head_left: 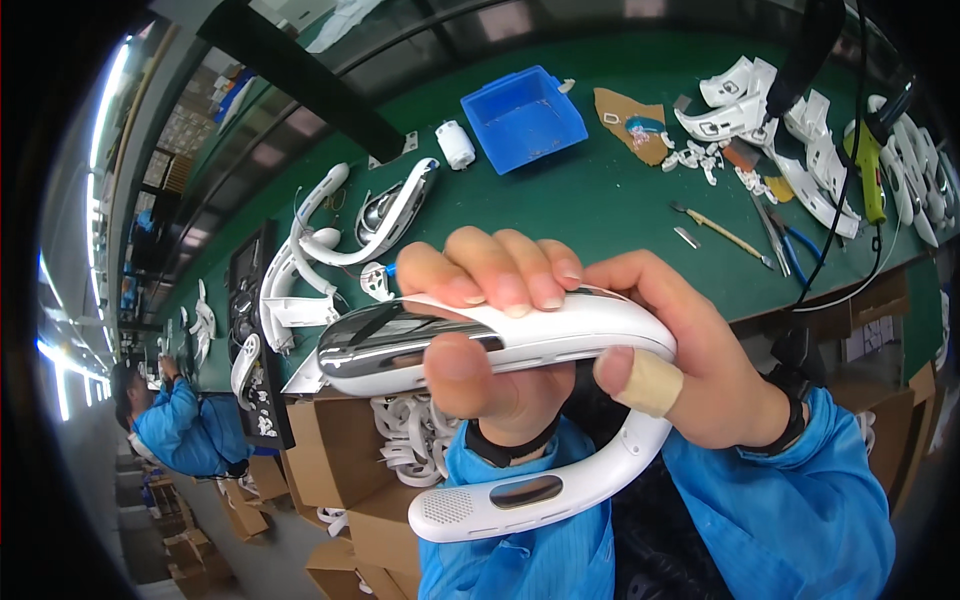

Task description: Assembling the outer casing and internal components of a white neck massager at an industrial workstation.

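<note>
Both hands hold up a white U-shaped neck massager [590, 325] above the front edge of the bench. Its upper arm has a glossy mirror-like panel; its lower arm hangs below, showing a perforated patch and a dark oval window. My left hand [490, 265] is closed around the upper arm, fingers over the top and thumb on the near face. My right hand [705, 365] grips the curved bend at the right, with a beige bandage around its thumb. Farther back on the green bench [400, 225], more white curved housings [300, 250] lie to the left.
A blue bin [525, 120] and a white roll [455, 145] stand at the back. At right lie white shells [730, 115], a brush [725, 235], pliers [795, 245] and a green glue gun [870, 175]. Cardboard boxes [335, 455] sit below. Another person [190, 425] works at left.
</note>
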A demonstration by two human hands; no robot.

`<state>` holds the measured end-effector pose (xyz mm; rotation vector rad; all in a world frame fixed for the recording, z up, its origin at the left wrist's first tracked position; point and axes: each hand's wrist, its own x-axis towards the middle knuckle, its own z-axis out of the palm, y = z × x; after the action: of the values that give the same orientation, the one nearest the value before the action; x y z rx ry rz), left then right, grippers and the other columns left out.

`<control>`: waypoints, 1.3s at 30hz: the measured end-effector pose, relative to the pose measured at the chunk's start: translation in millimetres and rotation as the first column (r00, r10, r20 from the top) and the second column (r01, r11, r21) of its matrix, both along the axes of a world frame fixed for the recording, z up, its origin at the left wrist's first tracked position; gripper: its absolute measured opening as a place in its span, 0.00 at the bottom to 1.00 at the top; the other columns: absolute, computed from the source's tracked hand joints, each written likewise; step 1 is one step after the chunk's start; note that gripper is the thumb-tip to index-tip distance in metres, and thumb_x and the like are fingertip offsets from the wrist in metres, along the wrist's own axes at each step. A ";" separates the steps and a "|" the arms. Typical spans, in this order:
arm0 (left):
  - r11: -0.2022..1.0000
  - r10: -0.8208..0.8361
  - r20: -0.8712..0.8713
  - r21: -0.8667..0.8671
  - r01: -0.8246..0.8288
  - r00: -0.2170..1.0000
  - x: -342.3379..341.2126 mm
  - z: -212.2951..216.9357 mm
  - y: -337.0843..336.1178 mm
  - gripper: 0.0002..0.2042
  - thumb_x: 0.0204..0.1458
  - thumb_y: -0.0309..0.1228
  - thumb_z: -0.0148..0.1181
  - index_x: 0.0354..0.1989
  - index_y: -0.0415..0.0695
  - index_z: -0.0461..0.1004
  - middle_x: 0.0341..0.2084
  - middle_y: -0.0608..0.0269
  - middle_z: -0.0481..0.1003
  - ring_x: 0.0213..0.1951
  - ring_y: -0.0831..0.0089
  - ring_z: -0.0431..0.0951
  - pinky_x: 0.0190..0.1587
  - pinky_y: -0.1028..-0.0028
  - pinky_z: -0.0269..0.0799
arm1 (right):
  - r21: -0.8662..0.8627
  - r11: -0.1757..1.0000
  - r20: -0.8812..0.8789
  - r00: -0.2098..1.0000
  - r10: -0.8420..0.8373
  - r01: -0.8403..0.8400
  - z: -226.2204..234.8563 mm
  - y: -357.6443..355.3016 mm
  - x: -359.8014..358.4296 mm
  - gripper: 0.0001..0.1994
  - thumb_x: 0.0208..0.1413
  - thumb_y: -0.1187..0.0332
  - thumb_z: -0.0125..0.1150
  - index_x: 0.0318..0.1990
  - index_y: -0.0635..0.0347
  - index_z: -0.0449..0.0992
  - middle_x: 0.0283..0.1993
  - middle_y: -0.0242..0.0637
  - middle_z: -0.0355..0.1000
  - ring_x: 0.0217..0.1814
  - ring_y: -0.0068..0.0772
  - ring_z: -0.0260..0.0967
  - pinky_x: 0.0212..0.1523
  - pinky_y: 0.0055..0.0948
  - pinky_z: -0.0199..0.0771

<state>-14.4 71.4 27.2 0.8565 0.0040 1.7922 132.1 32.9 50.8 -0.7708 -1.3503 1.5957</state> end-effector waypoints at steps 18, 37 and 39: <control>0.985 -0.038 0.091 0.173 0.022 0.995 11.3 -7.4 -4.4 0.20 0.58 0.43 0.64 0.46 0.45 0.61 0.36 0.59 0.72 0.35 0.65 0.76 0.45 0.59 0.74 | 0.129 0.991 0.146 0.989 -0.035 0.016 1.1 3.7 -2.4 0.21 0.55 0.65 0.71 0.49 0.61 0.66 0.44 0.33 0.69 0.44 0.19 0.65 0.44 0.23 0.69; 0.988 -0.116 0.140 0.116 0.100 0.983 4.3 -2.6 -4.2 0.18 0.60 0.45 0.60 0.45 0.47 0.62 0.36 0.63 0.72 0.38 0.69 0.75 0.47 0.64 0.73 | 0.175 0.983 -0.018 0.998 -0.057 0.059 -18.0 -3.1 -6.2 0.21 0.64 0.62 0.62 0.56 0.66 0.65 0.51 0.40 0.71 0.51 0.23 0.68 0.51 0.27 0.71; 0.984 -0.145 0.132 0.120 0.129 0.981 4.2 -4.8 -2.5 0.19 0.60 0.46 0.61 0.45 0.48 0.61 0.36 0.64 0.72 0.38 0.69 0.75 0.47 0.65 0.73 | 0.183 0.981 -0.021 0.998 -0.067 0.070 -19.7 -1.4 -6.1 0.20 0.64 0.62 0.62 0.55 0.66 0.65 0.50 0.40 0.72 0.50 0.22 0.69 0.50 0.27 0.71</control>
<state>-10.1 68.9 22.4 0.7876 -0.2422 1.7308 126.0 31.5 31.1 -0.6845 -1.4224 1.3986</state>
